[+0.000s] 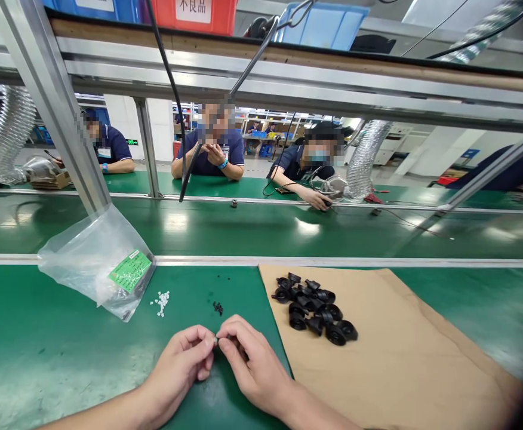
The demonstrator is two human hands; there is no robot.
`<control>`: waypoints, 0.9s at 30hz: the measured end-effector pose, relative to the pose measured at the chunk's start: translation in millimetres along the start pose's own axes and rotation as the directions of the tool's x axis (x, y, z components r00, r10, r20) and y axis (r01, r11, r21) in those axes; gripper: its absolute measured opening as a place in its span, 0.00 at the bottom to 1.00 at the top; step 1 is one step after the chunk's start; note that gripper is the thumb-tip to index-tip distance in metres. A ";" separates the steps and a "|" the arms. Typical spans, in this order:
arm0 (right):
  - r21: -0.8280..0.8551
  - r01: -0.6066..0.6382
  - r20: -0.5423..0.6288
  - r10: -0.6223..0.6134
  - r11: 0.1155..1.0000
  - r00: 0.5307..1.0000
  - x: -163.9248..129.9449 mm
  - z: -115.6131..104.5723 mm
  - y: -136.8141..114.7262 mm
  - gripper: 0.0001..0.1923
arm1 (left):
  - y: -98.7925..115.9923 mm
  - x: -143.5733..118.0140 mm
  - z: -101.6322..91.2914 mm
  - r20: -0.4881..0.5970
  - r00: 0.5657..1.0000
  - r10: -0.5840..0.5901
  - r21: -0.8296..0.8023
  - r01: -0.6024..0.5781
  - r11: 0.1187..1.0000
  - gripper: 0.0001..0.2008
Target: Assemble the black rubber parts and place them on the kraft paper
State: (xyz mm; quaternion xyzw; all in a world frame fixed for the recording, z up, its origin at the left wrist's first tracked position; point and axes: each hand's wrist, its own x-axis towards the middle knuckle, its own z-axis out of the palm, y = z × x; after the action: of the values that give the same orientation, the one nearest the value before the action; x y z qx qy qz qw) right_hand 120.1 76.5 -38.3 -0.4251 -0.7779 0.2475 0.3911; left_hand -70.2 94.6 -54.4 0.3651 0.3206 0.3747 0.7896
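My left hand [188, 358] is closed, thumb and forefinger pinching a tiny pale piece [215, 340]. Right beside it, the fingertips of my right hand [250, 358] are pinched together and meet the left ones; whatever sits between them is too small to name. Just beyond my fingers lies a little heap of tiny black parts [218, 307]. Further left is a scatter of small white pieces [162, 303]. Several black round plastic parts [313, 306] with short spouts rest in a cluster on brown cardboard [378, 358] to the right.
A clear plastic bag [95, 257] with a green label lies at the left against a metal post [60, 107]. A metal rail [208, 261] borders the green conveyor [225, 230]. Co-workers [210, 143] sit across it. Overhead, a shelf holds a red bin [163, 15] and blue bins.
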 end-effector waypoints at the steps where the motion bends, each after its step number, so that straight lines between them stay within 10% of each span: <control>1: 0.000 -0.002 0.000 0.002 1.000 1.000 0.4 0.5 0.2 0.09 | -0.4 -0.2 -0.2 0.002 1.000 0.005 0.010 -0.005 1.000 0.18; 27: -0.116 0.225 0.010 -0.225 0.967 0.974 1.2 0.3 -5.7 0.14 | -0.5 -2.2 0.6 -0.001 0.999 0.042 0.017 -0.042 0.999 0.20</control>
State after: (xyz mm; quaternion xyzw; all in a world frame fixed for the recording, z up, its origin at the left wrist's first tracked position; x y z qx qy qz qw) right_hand 116.8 74.6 -33.9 -0.3565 -0.8335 0.1551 0.3927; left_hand -70.6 92.4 -53.9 0.3784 0.3166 0.3888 0.7781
